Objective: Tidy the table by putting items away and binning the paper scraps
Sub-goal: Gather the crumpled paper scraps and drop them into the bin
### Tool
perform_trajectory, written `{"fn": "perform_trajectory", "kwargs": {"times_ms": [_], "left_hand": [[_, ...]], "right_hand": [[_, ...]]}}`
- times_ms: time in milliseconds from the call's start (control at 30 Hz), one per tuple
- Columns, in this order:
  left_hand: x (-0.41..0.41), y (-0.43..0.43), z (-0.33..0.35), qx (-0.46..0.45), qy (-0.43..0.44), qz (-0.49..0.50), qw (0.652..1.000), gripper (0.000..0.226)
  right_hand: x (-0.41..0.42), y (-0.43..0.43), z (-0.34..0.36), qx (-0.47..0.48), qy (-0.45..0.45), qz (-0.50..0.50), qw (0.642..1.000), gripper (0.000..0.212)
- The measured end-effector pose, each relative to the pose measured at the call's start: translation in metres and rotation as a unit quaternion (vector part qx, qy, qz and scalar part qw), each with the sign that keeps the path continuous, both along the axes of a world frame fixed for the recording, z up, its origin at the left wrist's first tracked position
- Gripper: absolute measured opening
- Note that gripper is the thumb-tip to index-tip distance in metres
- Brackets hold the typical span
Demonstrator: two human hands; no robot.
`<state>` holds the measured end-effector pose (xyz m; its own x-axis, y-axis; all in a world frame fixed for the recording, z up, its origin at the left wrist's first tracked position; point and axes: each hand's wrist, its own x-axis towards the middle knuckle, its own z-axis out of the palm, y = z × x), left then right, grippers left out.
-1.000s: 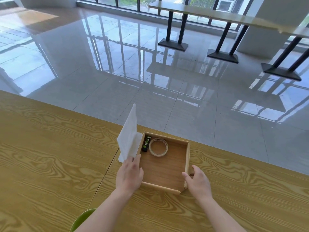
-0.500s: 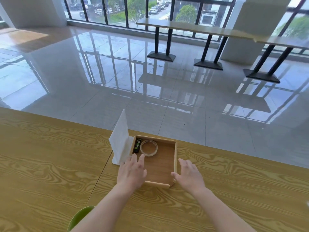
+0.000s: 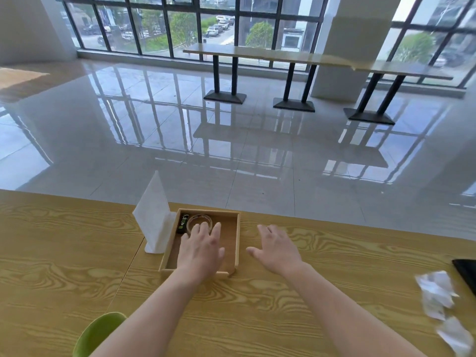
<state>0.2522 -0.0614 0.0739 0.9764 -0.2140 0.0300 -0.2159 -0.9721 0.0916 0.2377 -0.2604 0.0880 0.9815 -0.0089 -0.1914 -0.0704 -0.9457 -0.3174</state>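
A shallow wooden tray point(image 3: 238, 238) sits on the wooden table point(image 3: 64, 253) near its far edge. In the tray's back left corner lie a clear tape roll point(image 3: 199, 220) and a small black and green object point(image 3: 183, 222). My left hand point(image 3: 201, 251) hovers over the tray with straight, spread fingers, its tips near the tape roll. Just right of the tray, my right hand point(image 3: 278, 249) is spread flat above the table and holds nothing. White crumpled paper scraps point(image 3: 438, 295) lie at the table's right edge.
A folded white paper napkin point(image 3: 154, 217) stands upright against the tray's left side. A green rounded object point(image 3: 96, 333) shows at the near edge. A dark flat item point(image 3: 467, 273) lies at the far right. Beyond the table is a glossy tiled floor.
Both hands have left the tray's near corners: the left moved forward over the tray, the right shifted right of it. The head tilted up, bringing the paper scraps into view.
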Motion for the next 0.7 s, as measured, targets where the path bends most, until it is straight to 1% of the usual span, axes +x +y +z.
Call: {"fn": "perform_trajectory", "kwargs": {"times_ms": [167, 333, 533, 700], "left_hand": [[-0.016, -0.042, 0.011, -0.001, -0.015, -0.007, 1.000, 0.068], [-0.028, -0.066, 0.018, -0.004, -0.021, -0.003, 1.000, 0.071], [-0.033, -0.077, 0.025, -0.010, -0.015, -0.037, 0.999, 0.075], [-0.036, -0.075, 0.026, -0.018, -0.005, -0.086, 0.996, 0.077]], "right_hand": [[-0.012, -0.040, 0.012, -0.009, -0.011, 0.001, 1.000, 0.077], [-0.026, -0.066, 0.018, -0.008, -0.016, 0.002, 1.000, 0.079], [-0.049, -0.073, 0.026, -0.006, -0.028, -0.031, 0.999, 0.076], [-0.072, -0.064, 0.030, -0.015, -0.028, -0.075, 0.997, 0.076]]}}
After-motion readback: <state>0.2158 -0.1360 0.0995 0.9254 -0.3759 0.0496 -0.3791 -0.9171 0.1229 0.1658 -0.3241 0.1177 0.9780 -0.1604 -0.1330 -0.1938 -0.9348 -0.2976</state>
